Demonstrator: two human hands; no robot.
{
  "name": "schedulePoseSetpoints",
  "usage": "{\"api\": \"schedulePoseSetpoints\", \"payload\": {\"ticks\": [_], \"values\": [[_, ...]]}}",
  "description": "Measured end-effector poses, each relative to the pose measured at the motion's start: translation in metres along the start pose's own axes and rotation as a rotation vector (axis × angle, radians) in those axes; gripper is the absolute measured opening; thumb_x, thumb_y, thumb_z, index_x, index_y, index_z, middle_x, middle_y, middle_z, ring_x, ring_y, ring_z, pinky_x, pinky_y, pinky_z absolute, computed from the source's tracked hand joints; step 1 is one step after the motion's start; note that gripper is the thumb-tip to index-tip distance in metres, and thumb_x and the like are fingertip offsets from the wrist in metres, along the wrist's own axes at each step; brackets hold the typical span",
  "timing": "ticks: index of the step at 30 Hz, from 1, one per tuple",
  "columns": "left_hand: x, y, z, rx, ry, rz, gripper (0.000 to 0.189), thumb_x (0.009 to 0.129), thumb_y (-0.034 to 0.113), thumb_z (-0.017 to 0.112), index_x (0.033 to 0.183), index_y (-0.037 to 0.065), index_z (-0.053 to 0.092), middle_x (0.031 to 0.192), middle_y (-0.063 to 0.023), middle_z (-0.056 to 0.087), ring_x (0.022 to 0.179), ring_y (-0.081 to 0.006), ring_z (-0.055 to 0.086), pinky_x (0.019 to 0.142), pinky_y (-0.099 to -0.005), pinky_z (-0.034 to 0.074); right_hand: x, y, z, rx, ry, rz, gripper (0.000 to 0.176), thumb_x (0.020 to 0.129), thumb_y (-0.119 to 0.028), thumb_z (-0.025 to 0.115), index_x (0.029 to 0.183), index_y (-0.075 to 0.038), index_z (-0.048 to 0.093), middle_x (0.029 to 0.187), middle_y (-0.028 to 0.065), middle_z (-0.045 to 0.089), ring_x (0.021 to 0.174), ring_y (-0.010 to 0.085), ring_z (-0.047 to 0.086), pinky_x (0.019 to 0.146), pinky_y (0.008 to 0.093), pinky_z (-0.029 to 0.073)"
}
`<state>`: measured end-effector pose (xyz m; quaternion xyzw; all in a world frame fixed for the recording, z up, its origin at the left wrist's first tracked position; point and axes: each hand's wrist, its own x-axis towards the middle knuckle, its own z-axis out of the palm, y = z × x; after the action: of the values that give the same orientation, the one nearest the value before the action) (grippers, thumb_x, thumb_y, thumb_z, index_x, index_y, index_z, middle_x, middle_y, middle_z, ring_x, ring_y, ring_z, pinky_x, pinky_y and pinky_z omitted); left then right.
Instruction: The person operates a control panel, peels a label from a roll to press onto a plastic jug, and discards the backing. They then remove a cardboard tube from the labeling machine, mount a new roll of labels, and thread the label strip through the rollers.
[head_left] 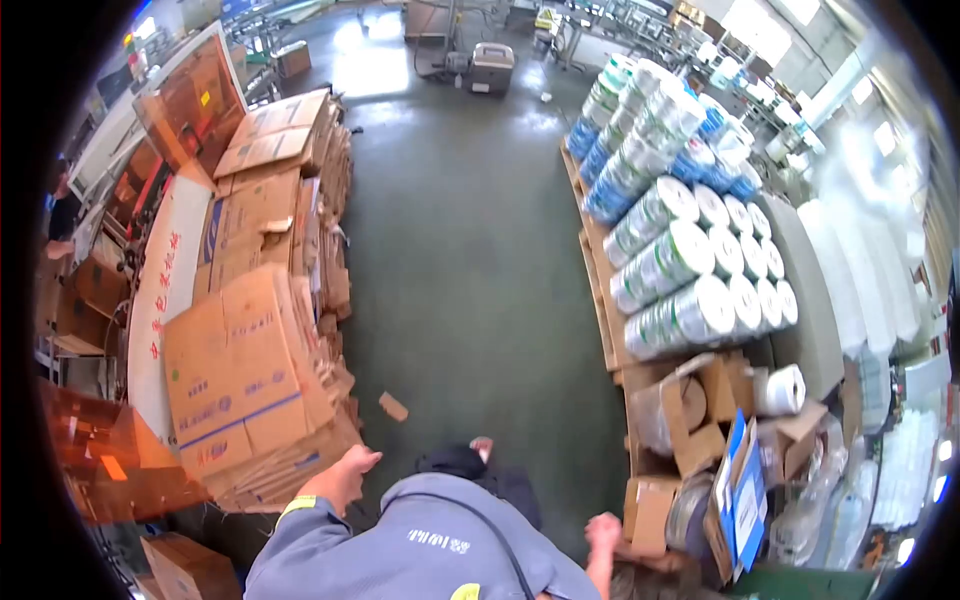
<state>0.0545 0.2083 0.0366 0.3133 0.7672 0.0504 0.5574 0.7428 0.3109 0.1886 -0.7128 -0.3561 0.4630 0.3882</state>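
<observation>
My left hand (345, 475), its sleeve cuff banded in yellow, is beside the near end of a tall stack of flattened cardboard boxes (240, 360). Its fingers are curled in, the thumb side points right, and nothing shows in them. On the other side of my body, my right hand (602, 532) hangs low with the fingers folded into a loose fist. Close to it on the right stands an open cardboard box (650, 510). No object shows in that hand either.
Wrapped white rolls (690, 310) are stacked on a wooden pallet (597, 290) to the right. Blue-and-white folders (745, 500) lean near the boxes. An orange transparent panel (190, 105) and a machine line the left. A cardboard scrap (393, 406) lies on the green floor (470, 250).
</observation>
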Motion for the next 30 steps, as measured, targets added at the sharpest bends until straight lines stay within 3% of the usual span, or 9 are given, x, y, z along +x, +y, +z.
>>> {"api": "schedulePoseSetpoints", "payload": {"ticks": [3, 8, 11, 15, 17, 18, 21, 25, 30], "values": [[-0.03, 0.226, -0.083, -0.121, 0.181, 0.198, 0.048, 0.094, 0.048, 0.063, 0.109, 0.003, 0.075, 0.097, -0.0141, 0.077, 0.091, -0.0247, 0.074, 0.083, -0.0398, 0.057, 0.014, 0.074, 0.093, -0.283, -0.151, 0.481, 0.024, 0.091, -0.009, 0.053, 0.076, -0.011, 0.071, 0.068, 0.0043, 0.066, 0.056, 0.0159, 0.061, 0.048, 0.0336, 0.048], [0.07, 0.459, -0.186, -0.186, 0.369, 0.447, 0.04, 0.097, 0.037, 0.066, 0.119, 0.004, 0.072, 0.109, -0.0114, 0.077, 0.098, -0.0247, 0.073, 0.088, -0.0371, 0.057, 0.149, 0.0, 0.173, -0.473, -0.343, 0.622, 0.023, 0.095, -0.015, 0.053, 0.074, -0.011, 0.063, 0.068, 0.0057, 0.063, 0.054, 0.0179, 0.059, 0.046, 0.0353, 0.046], [0.147, 0.51, -0.222, -0.209, 0.43, 0.358, 0.036, 0.098, 0.036, 0.066, 0.113, 0.005, 0.075, 0.109, -0.0114, 0.077, 0.101, -0.0258, 0.073, 0.091, -0.037, 0.056, 0.296, -0.07, 0.21, -0.508, -0.359, 0.601, 0.025, 0.096, -0.019, 0.054, 0.074, -0.011, 0.058, 0.068, 0.0065, 0.061, 0.054, 0.019, 0.058, 0.045, 0.0363, 0.044], [0.211, 0.505, -0.231, -0.437, 0.431, -0.121, 0.041, 0.093, 0.042, 0.069, 0.113, 0.007, 0.077, 0.103, -0.0114, 0.078, 0.095, -0.0197, 0.074, 0.09, -0.035, 0.056, 0.546, -0.199, 0.277, -0.389, -0.283, 0.605, 0.03, 0.099, -0.024, 0.055, 0.072, -0.011, 0.051, 0.068, 0.0076, 0.059, 0.053, 0.0206, 0.056, 0.044, 0.0377, 0.042], [0.232, 0.487, -0.228, -0.481, 0.421, -0.285, 0.037, 0.094, 0.038, 0.068, 0.102, 0.003, 0.077, 0.081, -0.0066, 0.073, 0.071, -0.0172, 0.068, 0.071, -0.0349, 0.056, 0.694, -0.274, 0.342, -0.155, -0.17, 0.481, 0.028, 0.099, -0.024, 0.056, 0.076, -0.009, 0.053, 0.069, 0.008, 0.059, 0.053, 0.0202, 0.055, 0.045, 0.0381, 0.043], [0.224, 0.505, -0.232, -0.58, 0.416, -0.369, 0.035, 0.095, 0.038, 0.067, 0.093, 0.004, 0.075, 0.071, -0.0038, 0.067, 0.061, -0.0145, 0.062, 0.054, -0.0339, 0.049, 0.802, -0.254, 0.376, -0.145, -0.141, 0.076, 0.012, 0.096, -0.02, 0.061, 0.087, -0.013, 0.055, 0.064, 0.0009, 0.051, 0.05, 0.0172, 0.051, 0.042, 0.0372, 0.038], [0.26, 0.532, -0.236, -0.752, 0.418, -0.691, 0.033, 0.1, 0.034, 0.061, 0.085, 0.005, 0.067, 0.065, -0.002, 0.059, 0.045, -0.0144, 0.048, 0.04, -0.0345, 0.033, 0.935, -0.501, 0.5, -0.05, -0.311, -0.044, 0.016, 0.1, -0.021, 0.06, 0.108, -0.008, 0.065, 0.081, 0.006, 0.068, 0.065, 0.016, 0.064, 0.054, 0.0296, 0.05], [0.354, 0.625, -0.3, -0.884, 0.312, -0.746, 0.035, 0.099, 0.036, 0.063, 0.09, 0.003, 0.067, 0.071, -0.0063, 0.062, 0.048, -0.0171, 0.049, 0.042, -0.0353, 0.035, 1.03, -0.678, 0.638, -0.011, -0.247, -0.123, 0.027, 0.106, -0.029, 0.058, 0.116, -0.005, 0.067, 0.102, 0.0088, 0.073, 0.08, 0.0135, 0.068, 0.066, 0.0273, 0.054], [0.537, 0.762, -0.479, -0.597, 0.234, -0.489, 0.038, 0.099, 0.037, 0.062, 0.084, 0.003, 0.068, 0.072, -0.0118, 0.067, 0.058, -0.0205, 0.06, 0.057, -0.037, 0.049, 1.127, -0.639, 0.735, -0.185, -0.4, -0.025, 0.021, 0.102, -0.022, 0.061, 0.088, -0.008, 0.068, 0.072, 0.001, 0.066, 0.056, 0.0121, 0.059, 0.049, 0.0285, 0.047]]}}
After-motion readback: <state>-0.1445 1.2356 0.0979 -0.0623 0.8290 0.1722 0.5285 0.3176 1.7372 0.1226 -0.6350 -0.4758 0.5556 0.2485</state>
